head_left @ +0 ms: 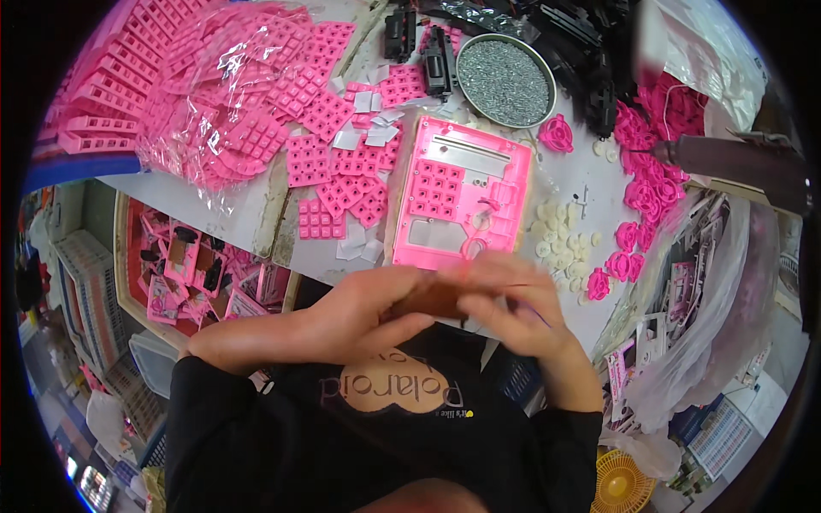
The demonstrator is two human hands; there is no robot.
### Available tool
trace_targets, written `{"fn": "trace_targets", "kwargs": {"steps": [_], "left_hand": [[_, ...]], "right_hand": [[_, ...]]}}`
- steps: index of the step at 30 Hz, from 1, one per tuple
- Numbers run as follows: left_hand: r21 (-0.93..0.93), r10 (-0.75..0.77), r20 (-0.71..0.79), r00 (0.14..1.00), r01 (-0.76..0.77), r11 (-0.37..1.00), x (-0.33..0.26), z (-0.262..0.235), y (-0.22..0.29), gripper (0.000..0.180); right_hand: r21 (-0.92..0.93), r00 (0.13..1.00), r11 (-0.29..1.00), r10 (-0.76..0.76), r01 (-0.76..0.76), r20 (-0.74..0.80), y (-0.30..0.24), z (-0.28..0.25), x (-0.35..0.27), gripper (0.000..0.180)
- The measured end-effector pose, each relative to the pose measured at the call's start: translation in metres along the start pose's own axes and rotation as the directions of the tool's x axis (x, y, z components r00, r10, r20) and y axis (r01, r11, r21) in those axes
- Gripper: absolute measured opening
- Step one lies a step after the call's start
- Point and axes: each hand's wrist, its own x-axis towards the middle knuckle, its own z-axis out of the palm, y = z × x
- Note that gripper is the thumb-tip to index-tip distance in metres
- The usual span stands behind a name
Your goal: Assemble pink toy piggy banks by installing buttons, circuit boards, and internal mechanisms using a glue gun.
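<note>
Between my hands, in front of my chest, is a flat brown board (430,301), perhaps a circuit board, though blur hides its details. My left hand (372,309) grips its left side, thumb below and fingers above. At its right end is my right hand (516,309), closed on the edge with fingers smeared by motion; a thin purple line shows by it. Just beyond lies a pink plastic housing (500,190), open side up. Inside it sit a pink keypad piece (437,190), a clear window and small pink rings.
Left are pink keypad pieces (329,115), partly bagged, with white paper squares (351,248). A round tin of small screws (506,81) stands behind the housing. White discs (560,235), pink ring parts (641,197) and an electric screwdriver (727,158) lie right. A box of pink parts (201,274) stands lower left.
</note>
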Motion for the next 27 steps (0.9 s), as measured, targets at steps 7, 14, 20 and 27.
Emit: {"fn": "trace_targets", "kwargs": {"steps": [7,14,20,27], "left_hand": [[-0.684,-0.226,0.043,0.973,0.194,0.703,-0.014,-0.002,-0.019,0.070],[0.113,0.009,-0.002,1.000,-0.009,0.993,-0.028,-0.013,-0.004,0.075],[0.579,0.212,-0.275,0.938,-0.014,0.815,-0.015,-0.029,0.005,0.037],[0.665,0.383,-0.290,0.877,-0.104,0.740,0.014,-0.052,-0.001,0.016]], "right_hand": [[0.172,0.912,0.923,0.373,-0.345,-0.172,0.030,-0.018,0.051,0.032],[-0.065,0.918,0.925,0.359,-0.374,-0.171,0.028,-0.020,0.075,0.035],[-0.500,0.962,0.822,0.222,-0.274,-0.161,0.021,-0.021,0.086,0.031],[-0.482,0.964,0.835,0.228,-0.268,-0.141,0.024,-0.027,0.086,0.030]]}}
